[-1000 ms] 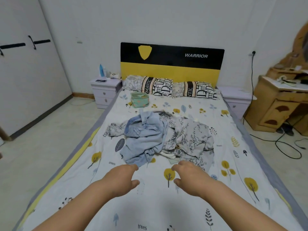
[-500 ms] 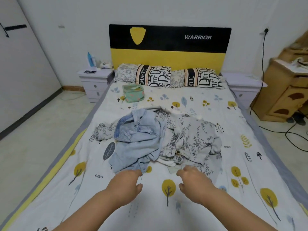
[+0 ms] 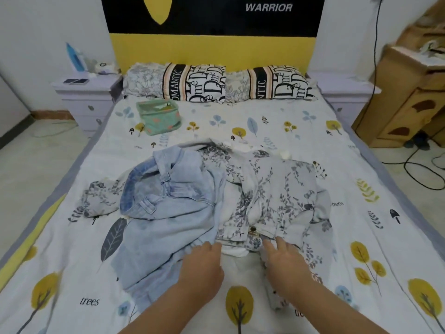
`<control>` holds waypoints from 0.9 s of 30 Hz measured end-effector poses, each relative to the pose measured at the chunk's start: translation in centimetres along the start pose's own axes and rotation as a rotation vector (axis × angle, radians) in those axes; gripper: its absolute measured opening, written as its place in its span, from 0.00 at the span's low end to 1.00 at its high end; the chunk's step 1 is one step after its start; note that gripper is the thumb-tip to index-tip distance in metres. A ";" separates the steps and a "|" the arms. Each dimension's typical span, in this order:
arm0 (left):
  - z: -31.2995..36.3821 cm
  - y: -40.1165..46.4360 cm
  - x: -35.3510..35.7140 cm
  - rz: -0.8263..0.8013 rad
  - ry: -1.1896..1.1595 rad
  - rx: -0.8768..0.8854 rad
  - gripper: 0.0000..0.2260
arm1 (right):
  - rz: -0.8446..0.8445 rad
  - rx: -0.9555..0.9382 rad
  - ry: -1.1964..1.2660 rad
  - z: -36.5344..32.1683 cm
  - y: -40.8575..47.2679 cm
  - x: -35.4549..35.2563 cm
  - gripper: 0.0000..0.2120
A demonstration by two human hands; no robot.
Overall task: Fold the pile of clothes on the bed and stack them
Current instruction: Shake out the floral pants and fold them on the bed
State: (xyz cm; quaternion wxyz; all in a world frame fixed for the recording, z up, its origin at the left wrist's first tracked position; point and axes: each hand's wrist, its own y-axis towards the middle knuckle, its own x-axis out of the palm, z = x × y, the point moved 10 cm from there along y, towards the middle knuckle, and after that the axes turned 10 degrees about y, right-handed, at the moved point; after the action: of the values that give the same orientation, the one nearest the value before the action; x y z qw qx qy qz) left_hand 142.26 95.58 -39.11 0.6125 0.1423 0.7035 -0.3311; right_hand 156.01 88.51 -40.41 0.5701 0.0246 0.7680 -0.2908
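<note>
The pile of clothes (image 3: 216, 208) sits mid-bed (image 3: 361, 237), straight ahead of you, and both hands are at its near edge. It spreads wider across the bed than it runs toward the headboard, so its long axis is left-right. Your left hand (image 3: 201, 266) lies palm down on the near hem of the light denim garment (image 3: 166, 225), which takes up the left half and trails toward you. The fingers look loosely extended on the cloth; no pinch visible. Your right hand (image 3: 285, 263) is on the near edge of the grey floral garment (image 3: 277, 196), just below its metal button (image 3: 252, 229), fingers (image 3: 279, 244) straight and slightly spread, holding nothing as far as I can see. A bit of white cloth (image 3: 234, 251) shows between the two hands. The denim overlaps the floral piece along the middle, so it likely comes off first, and your left hand is the nearer one for it. The green pouch (image 3: 159, 118) near the pillows (image 3: 216, 83) is well apart from the pile. Nothing looks folded or stacked yet.
</note>
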 end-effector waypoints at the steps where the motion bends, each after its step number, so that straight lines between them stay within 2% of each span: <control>1: 0.6 1.4 1.2 0.003 0.006 0.005 0.18 | 0.015 -0.006 -0.006 0.2 1.4 0.7 0.32; 5: 2.7 6.4 2.2 0.205 -0.077 0.025 0.20 | 0.098 -0.038 -0.002 0.7 6.8 2.3 0.42; 7: 3.8 9.0 3.9 0.203 -0.108 0.083 0.25 | 0.187 -0.084 -0.006 0.5 9.1 2.0 0.46; 10: 4.7 12.3 6.8 0.120 0.003 0.133 0.33 | 0.268 -0.173 -0.075 0.0 11.6 1.9 0.49; 12: 4.3 13.4 8.2 0.105 0.112 0.121 0.34 | 0.246 -0.187 -0.119 0.2 13.1 2.6 0.45; 14: 3.6 13.7 9.4 0.073 0.156 0.092 0.33 | 0.197 -0.172 -0.070 0.3 14.0 3.9 0.32; 16: 2.9 13.4 10.1 0.056 0.177 0.076 0.31 | 0.255 -0.208 -0.044 -0.5 13.7 3.8 0.21; 18: 2.8 12.9 10.1 0.071 0.170 0.086 0.32 | 0.362 -0.258 -0.058 -1.4 12.8 3.1 0.17; 21: 2.6 11.6 9.5 0.103 0.076 0.089 0.39 | 0.488 -0.327 0.151 -1.8 10.3 1.0 0.14; 23: 2.4 10.4 8.6 0.125 -0.006 0.096 0.42 | 0.512 -0.412 0.349 -2.5 7.9 -0.8 0.16; 25: 2.0 9.1 6.4 0.192 -0.163 0.102 0.40 | 0.549 -0.445 0.593 -2.4 5.5 -3.0 0.21; 27: 1.2 7.6 3.3 0.270 -0.369 0.076 0.30 | 0.515 -0.415 0.777 -2.0 3.9 -4.9 0.18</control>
State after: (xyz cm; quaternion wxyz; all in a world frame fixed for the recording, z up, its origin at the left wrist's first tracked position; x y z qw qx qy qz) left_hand 147.07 99.76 -44.52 0.7638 0.1952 0.5412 -0.2927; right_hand 157.45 94.10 -37.36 0.2885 0.2056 0.9339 0.0484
